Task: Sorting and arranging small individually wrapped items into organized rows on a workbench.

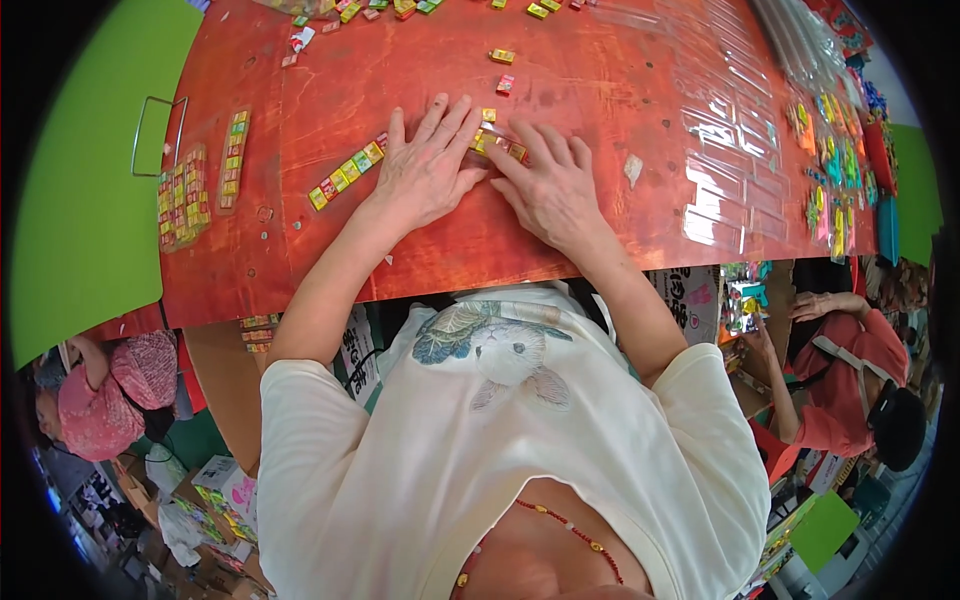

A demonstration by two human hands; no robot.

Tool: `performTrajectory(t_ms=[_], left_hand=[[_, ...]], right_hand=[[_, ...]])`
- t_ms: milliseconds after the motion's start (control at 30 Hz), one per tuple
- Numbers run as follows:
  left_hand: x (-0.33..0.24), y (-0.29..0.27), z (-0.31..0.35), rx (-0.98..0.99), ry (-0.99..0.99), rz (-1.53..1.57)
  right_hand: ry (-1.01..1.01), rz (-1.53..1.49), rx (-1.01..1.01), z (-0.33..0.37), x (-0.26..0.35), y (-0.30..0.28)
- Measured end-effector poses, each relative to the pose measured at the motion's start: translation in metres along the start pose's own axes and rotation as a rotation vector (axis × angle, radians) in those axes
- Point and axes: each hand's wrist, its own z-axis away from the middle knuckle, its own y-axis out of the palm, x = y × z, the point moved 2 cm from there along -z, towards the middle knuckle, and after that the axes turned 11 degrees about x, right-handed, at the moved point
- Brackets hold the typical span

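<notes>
A slanting row of tiny yellow, green and red boxes lies on the red table, its upper end passing beneath my left hand. That hand rests flat with fingers stretched out and slightly apart. More tiny boxes show between the hands, partly covered by fingers. My right hand lies palm down over them, fingers spread and bent, tips touching or close to the boxes. One loose yellow box sits just beyond the fingertips. Further off are a red box and a yellow box.
Filled transparent strips lie at the left, with a single filled strip beside them. Empty transparent trays cover the right side. Colourful packaged toys are at the far right. Two other people sit nearby, one with a pink sleeve.
</notes>
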Motion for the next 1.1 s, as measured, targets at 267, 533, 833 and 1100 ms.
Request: performTrajectory(t_ms=[267,533,833,1100], left_hand=[[-0.003,-0.002,0.009,0.021,-0.069,0.049],[-0.027,0.0,0.014,-0.03,0.029,0.077],[-0.046,-0.005,0.029,-0.143,-0.038,0.164],[-0.025,-0.004,0.037,-0.416,-0.094,0.536]], right_hand=[[0.142,-0.169,-0.056,0.014,-0.021,-0.006],[0.257,-0.22,-0.096,0.053,-0.035,-0.007],[0.193,-0.176,-0.057,0.046,-0.029,-0.003],[0.194,-0.312,-0.087,0.043,-0.037,0.001]])
